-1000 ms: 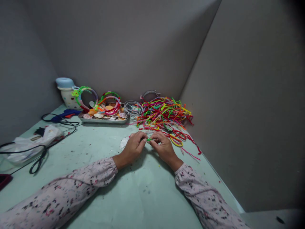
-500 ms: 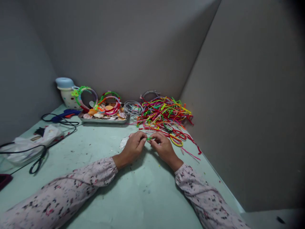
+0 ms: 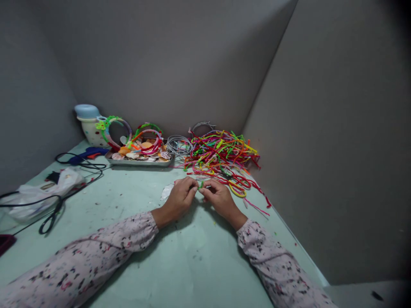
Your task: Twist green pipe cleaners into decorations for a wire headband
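Between my fingertips, over the middle of the table, is a short bit of green pipe cleaner [image 3: 201,185]. My left hand [image 3: 182,193] pinches it from the left, its fingers closed. From the other side my right hand [image 3: 219,196] pinches it with thumb and forefinger. Most of the piece is hidden by the fingers. Just behind my hands spreads a tangled heap of coloured pipe cleaners [image 3: 221,149], with red, pink and yellow strands trailing forward. A small whitish scrap [image 3: 166,192] lies beside my left hand.
A metal tray [image 3: 139,163] holds shells and wrapped colourful hoops. Wire coils [image 3: 180,145] sit right of it. At the left are a blue-lidded container [image 3: 88,124], a blue tool [image 3: 85,155], black cord [image 3: 61,204] and a plastic bag [image 3: 35,199]. Grey walls border the table.
The green piece between my fingertips has turned from lying nearly flat to standing more upright. Both hands have stayed almost in place.
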Demonstrator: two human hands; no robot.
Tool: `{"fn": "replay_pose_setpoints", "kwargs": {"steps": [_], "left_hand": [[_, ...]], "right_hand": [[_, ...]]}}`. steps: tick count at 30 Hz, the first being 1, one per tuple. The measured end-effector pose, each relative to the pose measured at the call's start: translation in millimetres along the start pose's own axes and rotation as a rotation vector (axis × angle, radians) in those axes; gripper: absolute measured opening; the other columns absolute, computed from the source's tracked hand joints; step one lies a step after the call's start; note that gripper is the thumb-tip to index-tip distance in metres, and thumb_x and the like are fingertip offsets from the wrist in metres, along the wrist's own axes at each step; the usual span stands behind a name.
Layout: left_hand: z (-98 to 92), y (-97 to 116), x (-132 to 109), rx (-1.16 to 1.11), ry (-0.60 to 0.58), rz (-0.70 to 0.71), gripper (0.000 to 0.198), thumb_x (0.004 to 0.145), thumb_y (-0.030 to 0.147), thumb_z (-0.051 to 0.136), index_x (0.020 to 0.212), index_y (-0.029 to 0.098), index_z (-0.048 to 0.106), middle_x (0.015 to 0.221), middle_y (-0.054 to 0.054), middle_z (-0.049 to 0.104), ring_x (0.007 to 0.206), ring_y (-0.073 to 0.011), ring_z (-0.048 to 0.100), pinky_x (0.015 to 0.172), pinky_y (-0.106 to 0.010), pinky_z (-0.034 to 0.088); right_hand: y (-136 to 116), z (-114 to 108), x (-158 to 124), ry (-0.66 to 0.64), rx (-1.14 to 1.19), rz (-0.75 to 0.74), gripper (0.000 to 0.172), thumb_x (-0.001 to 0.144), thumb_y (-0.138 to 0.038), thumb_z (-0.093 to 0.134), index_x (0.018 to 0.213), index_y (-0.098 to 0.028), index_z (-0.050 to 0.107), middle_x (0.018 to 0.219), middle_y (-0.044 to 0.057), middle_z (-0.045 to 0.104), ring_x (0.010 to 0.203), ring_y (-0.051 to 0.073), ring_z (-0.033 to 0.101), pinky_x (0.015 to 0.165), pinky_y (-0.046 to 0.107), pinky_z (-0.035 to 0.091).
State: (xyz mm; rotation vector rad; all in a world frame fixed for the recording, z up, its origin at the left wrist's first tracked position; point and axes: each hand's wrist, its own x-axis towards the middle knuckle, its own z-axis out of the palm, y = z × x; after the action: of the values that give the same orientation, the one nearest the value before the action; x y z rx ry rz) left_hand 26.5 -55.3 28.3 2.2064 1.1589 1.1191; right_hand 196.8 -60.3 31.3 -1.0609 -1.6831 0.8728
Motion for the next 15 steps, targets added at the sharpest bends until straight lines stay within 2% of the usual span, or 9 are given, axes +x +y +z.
{"fn": "replay_pose_setpoints", "kwargs": {"steps": [8, 13, 15], "left_hand": [[-0.4, -1, 2, 0.036, 0.016, -0.004, 0.013, 0.09, 0.025, 0.045, 0.086, 0.02, 0.056, 0.087, -0.003, 0.062, 0.088, -0.0196, 0.056, 0.087, -0.037, 0.037], [-1.0, -1, 1, 0.011, 0.064, -0.051, 0.017, 0.092, 0.029, 0.043, 0.087, 0.02, 0.056, 0.089, -0.003, 0.063, 0.088, -0.0199, 0.056, 0.087, -0.037, 0.039], [-1.5, -1, 0, -0.001, 0.082, -0.063, 0.016, 0.092, 0.03, 0.043, 0.088, 0.02, 0.056, 0.09, -0.003, 0.063, 0.089, -0.0196, 0.056, 0.087, -0.036, 0.039]], "right_hand": [[2, 1, 0, 0.019, -0.023, -0.001, 0.012, 0.083, -0.031, 0.063, 0.079, -0.019, 0.063, 0.071, -0.002, 0.062, 0.054, 0.012, 0.06, 0.052, 0.024, 0.049], [10, 4, -3, 0.079, -0.096, -0.071, 0.02, 0.082, -0.034, 0.065, 0.097, -0.021, 0.06, 0.093, 0.002, 0.065, 0.059, 0.011, 0.061, 0.055, 0.025, 0.053], [11, 4, -4, 0.112, -0.148, -0.138, 0.019, 0.083, -0.032, 0.065, 0.098, -0.022, 0.059, 0.1, 0.004, 0.063, 0.066, 0.012, 0.061, 0.059, 0.026, 0.054]]}}
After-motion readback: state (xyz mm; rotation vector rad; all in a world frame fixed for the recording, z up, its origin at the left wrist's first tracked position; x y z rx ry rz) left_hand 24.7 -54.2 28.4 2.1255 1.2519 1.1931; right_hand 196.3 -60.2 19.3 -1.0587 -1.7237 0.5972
